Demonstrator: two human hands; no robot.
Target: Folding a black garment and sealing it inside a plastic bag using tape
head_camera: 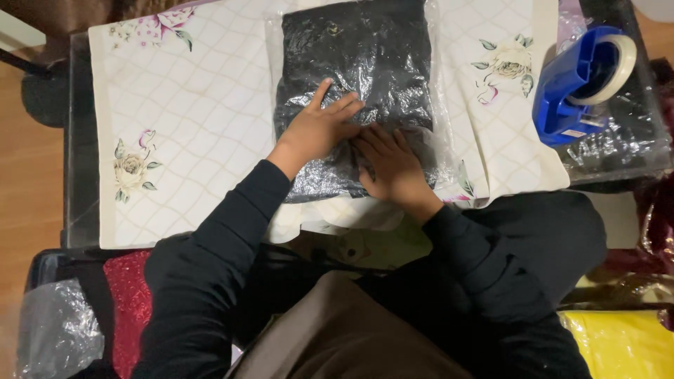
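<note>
A folded black garment in a clear plastic bag (pixel 358 49) lies on a white tablecloth with flower prints (pixel 189 105). My left hand (pixel 319 126) presses flat on the bag's near half, fingers spread. Beside it, my right hand (pixel 390 165) rests on the bag's near edge, fingers together and touching the left fingertips. Both arms wear black sleeves. Neither hand grips anything.
A blue tape dispenser with a roll of clear tape (pixel 579 81) stands at the table's right end on another bagged dark item (pixel 618 144). A red sequinned cloth (pixel 126 302) and a plastic bag (pixel 56 330) lie at lower left, a yellow packet (pixel 625 344) at lower right.
</note>
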